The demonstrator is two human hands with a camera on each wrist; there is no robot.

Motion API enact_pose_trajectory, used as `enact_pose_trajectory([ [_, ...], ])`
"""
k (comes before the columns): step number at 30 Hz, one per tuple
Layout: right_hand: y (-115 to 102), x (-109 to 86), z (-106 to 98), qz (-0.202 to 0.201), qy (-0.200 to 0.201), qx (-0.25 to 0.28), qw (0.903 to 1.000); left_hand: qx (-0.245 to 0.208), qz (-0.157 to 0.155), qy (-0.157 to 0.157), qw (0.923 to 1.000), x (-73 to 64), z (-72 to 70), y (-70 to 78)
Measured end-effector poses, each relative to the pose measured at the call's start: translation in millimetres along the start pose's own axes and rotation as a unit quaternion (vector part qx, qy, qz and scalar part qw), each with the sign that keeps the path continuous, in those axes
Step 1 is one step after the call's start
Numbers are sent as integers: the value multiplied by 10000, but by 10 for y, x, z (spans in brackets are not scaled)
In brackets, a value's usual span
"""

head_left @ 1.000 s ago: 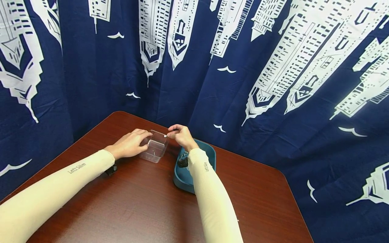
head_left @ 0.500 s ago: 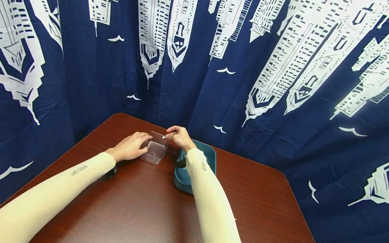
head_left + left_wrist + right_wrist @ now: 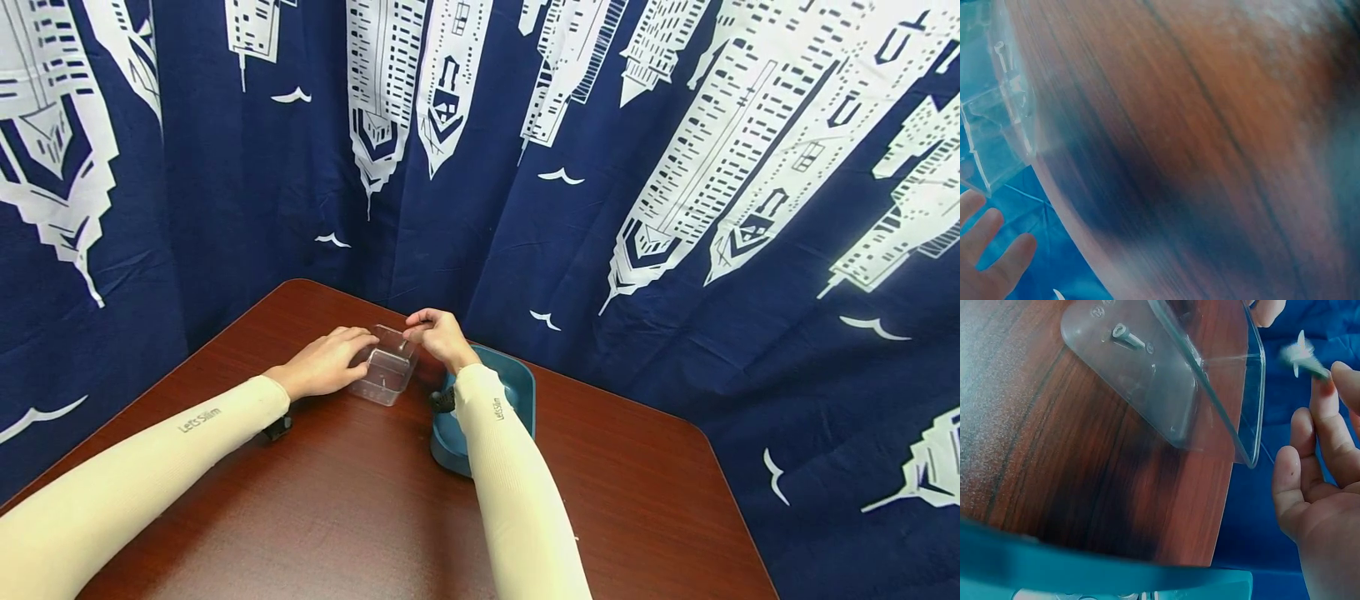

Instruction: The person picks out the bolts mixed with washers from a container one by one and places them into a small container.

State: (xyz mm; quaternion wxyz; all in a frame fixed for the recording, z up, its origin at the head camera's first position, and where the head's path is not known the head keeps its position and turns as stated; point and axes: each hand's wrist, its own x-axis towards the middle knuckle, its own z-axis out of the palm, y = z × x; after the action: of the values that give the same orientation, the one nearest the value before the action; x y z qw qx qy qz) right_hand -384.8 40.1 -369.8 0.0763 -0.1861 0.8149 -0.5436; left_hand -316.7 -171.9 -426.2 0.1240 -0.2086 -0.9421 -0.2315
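In the head view my left hand (image 3: 330, 362) holds the left side of a clear plastic box (image 3: 386, 392), thumb and fingers at its rim. The left wrist view shows loosely spread fingers (image 3: 1013, 259) beside the box wall. My right hand (image 3: 442, 337) is above the box's far right corner. In the right wrist view its thumb and index finger pinch a small whitish-green piece (image 3: 1304, 359) with a crosswise white fin, blurred, its kind unclear; the other fingers are loosely bent. A small screw (image 3: 1127, 336) lies in the box's near compartment.
A blue tray (image 3: 452, 458) stands right of the box under my right forearm, with small shiny parts inside. A dark blue curtain (image 3: 487, 250) with white buildings hangs behind the brown table (image 3: 322, 500). A tiny white speck (image 3: 576, 538) shows near the right sleeve.
The right hand has moved slightly left over the box, and the white end of its small piece no longer shows clearly in the head view. The left hand stays on the box.
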Motion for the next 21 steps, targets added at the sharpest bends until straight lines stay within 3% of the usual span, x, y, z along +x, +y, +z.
enact_pose_trajectory([
  [21, 38, -121, -209, -281, 67, 105, 9995, 54, 11, -32, 10000, 18, 2, -10],
])
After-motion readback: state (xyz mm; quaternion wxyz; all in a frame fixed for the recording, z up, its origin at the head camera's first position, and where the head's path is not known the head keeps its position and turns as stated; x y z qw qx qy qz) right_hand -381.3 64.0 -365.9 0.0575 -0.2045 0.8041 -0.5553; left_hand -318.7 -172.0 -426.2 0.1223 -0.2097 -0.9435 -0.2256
